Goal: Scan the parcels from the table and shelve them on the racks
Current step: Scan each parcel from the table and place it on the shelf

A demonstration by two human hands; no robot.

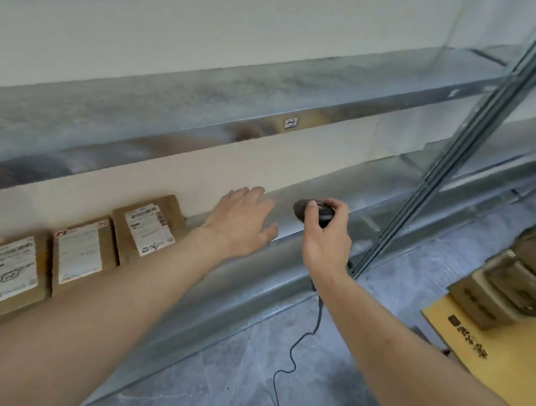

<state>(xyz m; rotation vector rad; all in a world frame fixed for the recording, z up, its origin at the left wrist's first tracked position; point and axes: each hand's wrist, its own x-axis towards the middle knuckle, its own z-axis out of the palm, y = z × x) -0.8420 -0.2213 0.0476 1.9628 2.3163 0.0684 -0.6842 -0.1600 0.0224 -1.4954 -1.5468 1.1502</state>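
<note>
Several brown parcels with white labels lean in a row against the wall on the lower metal rack shelf (344, 191); the rightmost parcel (148, 226) stands left of my hands, with another parcel (82, 253) and a third parcel (11, 273) further left. My left hand (244, 222) hovers flat with straight fingers over the bare shelf, just right of the rightmost parcel, holding nothing. My right hand (326, 239) grips a black barcode scanner (314, 209), its head pointing at the shelf. The scanner's black cable (296, 349) hangs down to the floor.
An upper metal shelf (204, 105) carries small location tags. A metal upright post (448, 163) stands at the right. More brown parcels (518, 281) lie stacked on a yellow-topped table (492, 358) at the far right. Grey tiled floor lies below.
</note>
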